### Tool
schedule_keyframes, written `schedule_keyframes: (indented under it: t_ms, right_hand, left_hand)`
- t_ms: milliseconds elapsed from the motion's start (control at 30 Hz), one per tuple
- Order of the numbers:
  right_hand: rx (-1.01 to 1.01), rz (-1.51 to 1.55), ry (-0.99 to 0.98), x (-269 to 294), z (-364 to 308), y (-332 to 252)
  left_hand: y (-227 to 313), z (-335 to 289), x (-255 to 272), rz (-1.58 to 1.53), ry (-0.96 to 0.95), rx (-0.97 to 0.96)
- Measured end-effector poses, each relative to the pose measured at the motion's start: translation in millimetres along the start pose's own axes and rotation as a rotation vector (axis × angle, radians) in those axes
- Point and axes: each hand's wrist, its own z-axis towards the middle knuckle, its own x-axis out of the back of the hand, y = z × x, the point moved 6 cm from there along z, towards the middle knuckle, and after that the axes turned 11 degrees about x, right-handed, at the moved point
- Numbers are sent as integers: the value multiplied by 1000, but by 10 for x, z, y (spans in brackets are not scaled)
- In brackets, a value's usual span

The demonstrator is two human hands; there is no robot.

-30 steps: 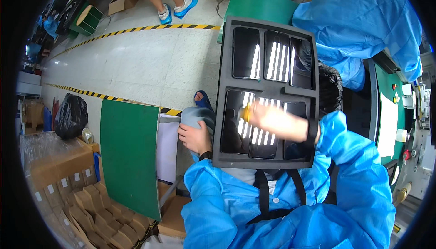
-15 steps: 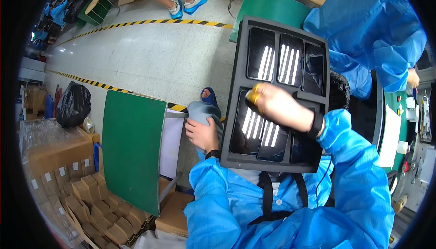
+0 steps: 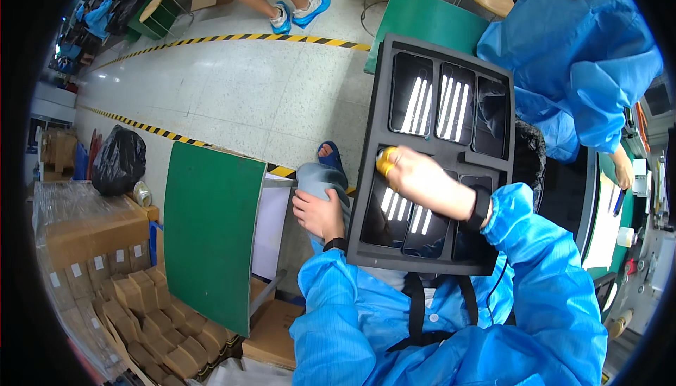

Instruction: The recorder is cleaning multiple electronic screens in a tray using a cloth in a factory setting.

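Observation:
A black foam tray (image 3: 438, 144) lies tilted over my lap, with several glossy black phone-like panels (image 3: 410, 97) in its recesses, reflecting ceiling lights. Over the near left panel (image 3: 384, 225) is my right hand (image 3: 422, 180), slightly smeared by motion. Its fingers are closed round a small rounded yellow thing (image 3: 385, 161) with a dark part; its exact kind I cannot make out. Whether it touches the panel I cannot tell. To the left of the tray, my left hand (image 3: 320, 214) lies spread on my knee, holding nothing.
At the left stands a green board (image 3: 215, 228) beside cartons with brown cardboard inserts (image 3: 151, 308). A black bag (image 3: 120, 159) sits beyond. A green table (image 3: 429, 23) touches the tray's far side. On the right, a person in blue (image 3: 563, 62) reaches over a workbench (image 3: 607, 175).
My right hand has moved left and a little nearer across the tray with the yellow thing. My left hand stays on the knee. The co-worker's hand has come nearer along the bench.

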Motion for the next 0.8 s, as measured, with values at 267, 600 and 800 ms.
schedule_keyframes:
  t_ms: [267,600,800]
  right_hand:
    - [92,223,-218,4,-182,-450]
    - [212,382,-274,16,-429,-733]
    - [-36,12,-124,176,-201,151]
  left_hand:
    - [11,64,14,10,-105,39]
    - [-22,63,2,21,-122,56]
    - [-25,80,0,31,-93,56]
